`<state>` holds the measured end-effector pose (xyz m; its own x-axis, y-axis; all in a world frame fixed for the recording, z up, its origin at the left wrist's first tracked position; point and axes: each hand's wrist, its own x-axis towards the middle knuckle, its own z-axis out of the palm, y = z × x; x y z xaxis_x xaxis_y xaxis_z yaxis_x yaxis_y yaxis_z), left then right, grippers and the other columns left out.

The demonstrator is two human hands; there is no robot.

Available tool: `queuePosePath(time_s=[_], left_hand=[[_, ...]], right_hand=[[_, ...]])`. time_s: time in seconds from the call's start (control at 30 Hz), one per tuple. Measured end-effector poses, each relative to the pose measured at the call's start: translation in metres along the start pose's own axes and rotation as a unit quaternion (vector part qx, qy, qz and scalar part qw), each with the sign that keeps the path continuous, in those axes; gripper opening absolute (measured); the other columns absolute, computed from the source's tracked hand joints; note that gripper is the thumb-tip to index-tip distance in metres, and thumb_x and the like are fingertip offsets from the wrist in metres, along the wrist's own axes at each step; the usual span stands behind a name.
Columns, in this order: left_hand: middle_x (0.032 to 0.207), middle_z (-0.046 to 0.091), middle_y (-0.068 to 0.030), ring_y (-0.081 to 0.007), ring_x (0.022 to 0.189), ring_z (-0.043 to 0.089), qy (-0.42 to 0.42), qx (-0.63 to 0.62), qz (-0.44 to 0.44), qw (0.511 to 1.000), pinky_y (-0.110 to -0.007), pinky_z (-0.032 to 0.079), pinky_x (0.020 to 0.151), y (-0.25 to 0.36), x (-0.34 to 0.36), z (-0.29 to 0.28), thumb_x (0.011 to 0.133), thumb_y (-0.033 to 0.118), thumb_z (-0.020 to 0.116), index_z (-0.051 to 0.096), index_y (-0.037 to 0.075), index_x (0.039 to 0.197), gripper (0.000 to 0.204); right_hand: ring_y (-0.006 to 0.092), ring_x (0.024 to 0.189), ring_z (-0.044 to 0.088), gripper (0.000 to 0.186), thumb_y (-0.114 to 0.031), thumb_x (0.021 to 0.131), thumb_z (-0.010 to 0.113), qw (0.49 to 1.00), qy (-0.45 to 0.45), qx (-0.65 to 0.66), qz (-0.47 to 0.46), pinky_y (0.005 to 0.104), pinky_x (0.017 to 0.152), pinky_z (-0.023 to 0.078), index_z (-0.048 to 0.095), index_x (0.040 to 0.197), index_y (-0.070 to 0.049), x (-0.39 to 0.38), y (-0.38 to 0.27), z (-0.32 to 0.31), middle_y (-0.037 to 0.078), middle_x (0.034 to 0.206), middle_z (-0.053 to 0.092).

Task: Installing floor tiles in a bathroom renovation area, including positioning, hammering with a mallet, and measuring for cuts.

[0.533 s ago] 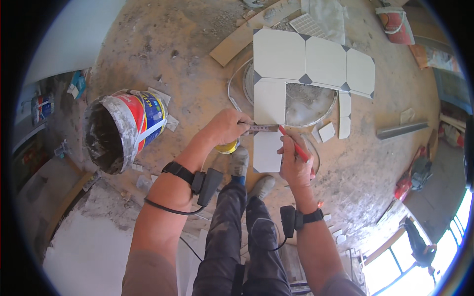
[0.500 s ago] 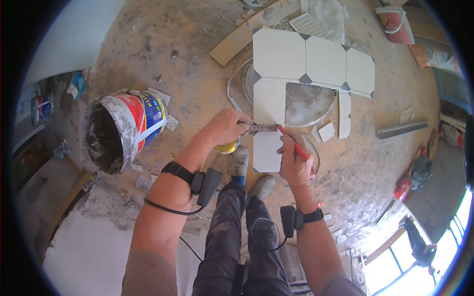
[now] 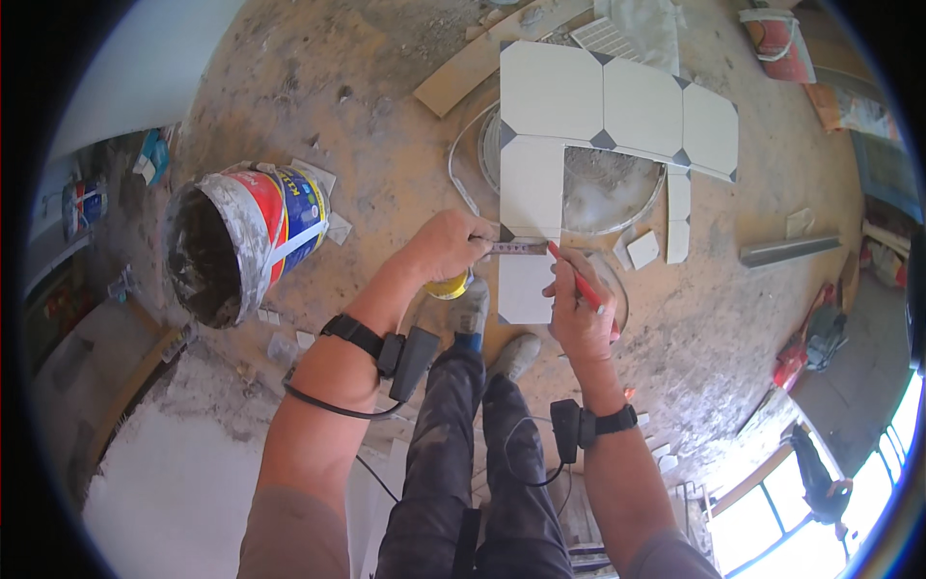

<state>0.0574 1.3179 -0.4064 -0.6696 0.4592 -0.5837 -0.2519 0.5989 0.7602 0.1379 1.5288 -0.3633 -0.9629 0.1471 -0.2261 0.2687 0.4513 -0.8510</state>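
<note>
My left hand (image 3: 449, 243) pinches the extended blade of a tape measure (image 3: 519, 248); its yellow case (image 3: 449, 287) shows just under that hand. The blade lies across the lower part of a column of cream tile, with a loose pale tile piece (image 3: 526, 289) below it. In my right hand (image 3: 583, 318) is a red pencil (image 3: 585, 287), its tip touching or very close to the tile's right edge at the blade's end. Cream tiles (image 3: 550, 92) with dark corner insets form an L beyond my hands. Part of a round pale disc (image 3: 612, 188) shows behind them.
A mortar-smeared bucket (image 3: 275, 227) lies tipped at left. Tile offcuts (image 3: 642, 249), a narrow tile strip (image 3: 679, 227) and a grey metal bar (image 3: 791, 251) are at right. Boards (image 3: 482, 63) lie at the far side. My shoes (image 3: 471, 307) stand close to the tile piece.
The view has shifted slightly, so the tiles sit a little higher in it. Both hands keep their holds, the blade and pencil staying near the same tile edge.
</note>
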Motion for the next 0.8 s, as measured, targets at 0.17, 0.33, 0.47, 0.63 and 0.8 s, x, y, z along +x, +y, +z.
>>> queuePosePath(time_s=[0.17, 0.33, 0.47, 0.63, 0.8], left_hand=[[0.074, 0.068, -0.0161, -0.0269, 0.066, 0.064, -0.021, 0.028, 0.011, 0.999, -0.036, 0.049, 0.065, -0.008, -0.012, 0.015, 0.084, 0.016, 0.061, 0.070, 0.001, 0.090, 0.018], [0.073, 0.067, -0.0160, -0.0282, 0.066, 0.064, -0.021, 0.012, 0.004, 1.000, -0.037, 0.049, 0.065, -0.016, -0.031, 0.033, 0.084, 0.016, 0.061, 0.071, 0.003, 0.090, 0.018], [0.080, 0.068, -0.0181, -0.0345, 0.075, 0.065, -0.021, -0.002, -0.027, 0.999, -0.041, 0.050, 0.071, -0.010, -0.044, 0.047, 0.083, 0.018, 0.060, 0.073, 0.005, 0.090, 0.019], [0.084, 0.069, -0.0195, -0.0357, 0.079, 0.065, -0.042, 0.011, -0.038, 0.998, -0.041, 0.051, 0.073, -0.010, -0.056, 0.061, 0.084, 0.017, 0.060, 0.074, 0.005, 0.093, 0.020], [0.077, 0.068, -0.0173, -0.0306, 0.069, 0.064, -0.021, -0.009, -0.018, 1.000, -0.038, 0.049, 0.067, -0.022, -0.070, 0.076, 0.086, 0.019, 0.061, 0.072, 0.005, 0.096, 0.020]], right_hand=[[0.0184, 0.062, 0.066, 0.014, -0.004, 0.094, 0.058, 0.999, -0.013, 0.003, 0.032, 0.0293, 0.057, 0.051, 0.064, 0.105, 0.002, -0.015, 0.004, -0.003, 0.013, 0.075, 0.065], [0.0211, 0.062, 0.065, 0.014, -0.003, 0.092, 0.058, 0.998, -0.023, 0.002, 0.064, 0.0317, 0.058, 0.050, 0.064, 0.104, 0.002, -0.037, 0.002, -0.005, 0.014, 0.074, 0.064], [0.0244, 0.063, 0.064, 0.013, -0.003, 0.092, 0.058, 0.998, -0.032, -0.031, 0.041, 0.0338, 0.059, 0.049, 0.064, 0.103, 0.002, -0.051, 0.005, -0.013, 0.016, 0.076, 0.064], [0.0320, 0.071, 0.064, 0.014, -0.003, 0.091, 0.059, 0.996, -0.051, -0.047, 0.052, 0.0363, 0.065, 0.050, 0.065, 0.103, 0.001, -0.072, 0.019, -0.017, 0.018, 0.083, 0.066], [0.0350, 0.083, 0.066, 0.015, -0.004, 0.091, 0.060, 0.994, -0.062, -0.037, 0.076, 0.0374, 0.072, 0.052, 0.066, 0.104, 0.000, -0.088, 0.018, -0.017, 0.019, 0.092, 0.067]])
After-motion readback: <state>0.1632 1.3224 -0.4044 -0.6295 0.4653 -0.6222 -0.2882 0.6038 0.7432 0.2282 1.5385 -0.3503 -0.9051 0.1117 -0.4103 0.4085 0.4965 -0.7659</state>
